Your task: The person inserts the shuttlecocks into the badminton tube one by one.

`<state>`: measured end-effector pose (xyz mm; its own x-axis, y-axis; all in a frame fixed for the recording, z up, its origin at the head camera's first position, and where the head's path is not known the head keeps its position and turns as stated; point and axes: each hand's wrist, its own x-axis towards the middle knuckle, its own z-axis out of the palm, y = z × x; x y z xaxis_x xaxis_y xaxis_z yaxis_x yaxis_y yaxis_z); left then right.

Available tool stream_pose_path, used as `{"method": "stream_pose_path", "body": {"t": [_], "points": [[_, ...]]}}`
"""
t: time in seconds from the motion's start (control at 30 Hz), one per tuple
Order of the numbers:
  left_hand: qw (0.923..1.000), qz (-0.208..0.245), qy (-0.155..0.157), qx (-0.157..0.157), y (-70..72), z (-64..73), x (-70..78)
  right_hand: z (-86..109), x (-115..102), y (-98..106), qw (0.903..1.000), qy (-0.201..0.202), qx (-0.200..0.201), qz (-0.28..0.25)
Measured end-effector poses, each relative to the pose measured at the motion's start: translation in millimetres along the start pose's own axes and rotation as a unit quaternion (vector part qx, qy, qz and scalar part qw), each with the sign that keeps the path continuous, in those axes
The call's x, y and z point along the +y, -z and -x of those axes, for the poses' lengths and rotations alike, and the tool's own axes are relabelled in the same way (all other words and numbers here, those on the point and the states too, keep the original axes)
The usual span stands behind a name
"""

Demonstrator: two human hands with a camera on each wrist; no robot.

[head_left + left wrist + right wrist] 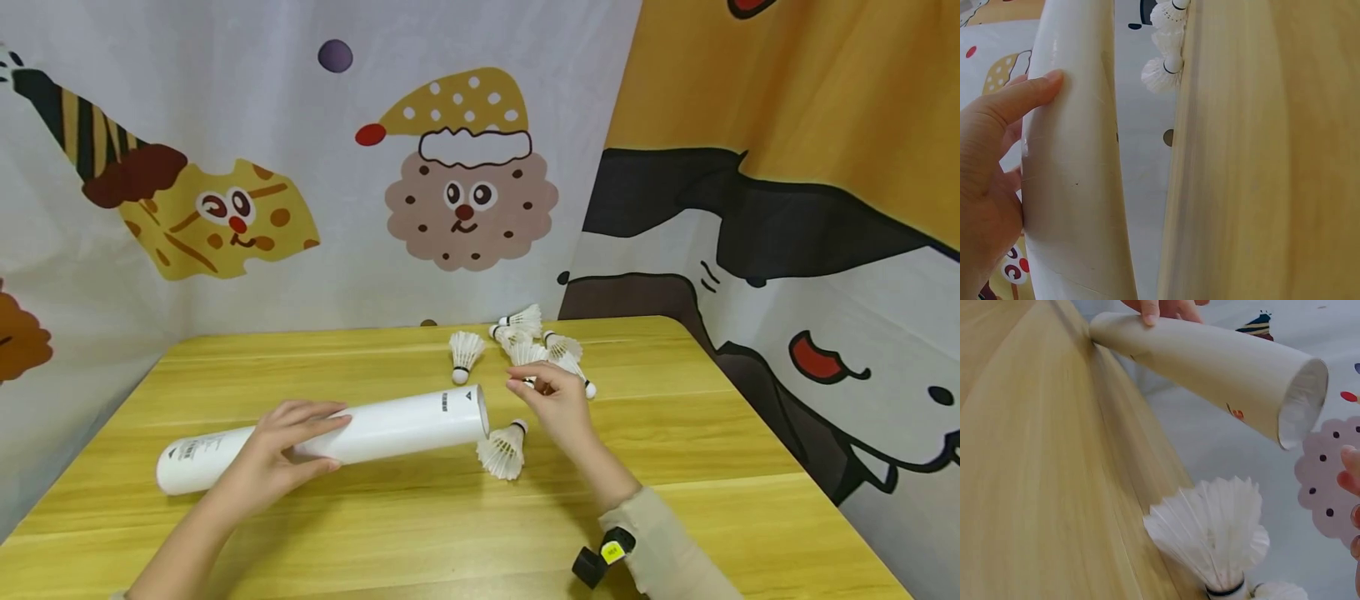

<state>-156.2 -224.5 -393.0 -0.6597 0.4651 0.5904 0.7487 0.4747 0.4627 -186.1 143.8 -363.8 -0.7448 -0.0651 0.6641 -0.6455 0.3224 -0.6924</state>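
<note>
My left hand (281, 446) grips a long white shuttlecock tube (412, 429) near its middle, thumb on the near side and fingers over the top. The tube lies crosswise, and its open end (1304, 403) faces right, raised over the table in the right wrist view. Just right of that end is my right hand (558, 404), fingers loosely bent, with nothing seen between thumb and forefinger. A white feather shuttlecock (502, 452) lies below the open end, cork pointing away. Behind the right hand is a cluster of several shuttlecocks (525, 321), partly hidden by it.
A single shuttlecock (467, 350) rests left of the cluster, cork toward me. The wooden table (420, 533) ends at a patterned cloth (300, 100) hanging behind it. A black wrist device (603, 557) sits by the right sleeve.
</note>
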Motion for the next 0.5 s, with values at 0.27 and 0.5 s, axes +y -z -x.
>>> {"method": "stream_pose_path", "body": {"t": [0.27,0.5], "points": [[1.0,0.0,0.009,-0.002,0.5,0.4,-0.5,-1.9,20,21,0.9979,-0.042,0.031,0.037],[0.9995,-0.002,-0.025,0.018,-1.3,-0.8,-0.2,-4.4,68,42,0.9916,-0.114,0.042,0.045]]}}
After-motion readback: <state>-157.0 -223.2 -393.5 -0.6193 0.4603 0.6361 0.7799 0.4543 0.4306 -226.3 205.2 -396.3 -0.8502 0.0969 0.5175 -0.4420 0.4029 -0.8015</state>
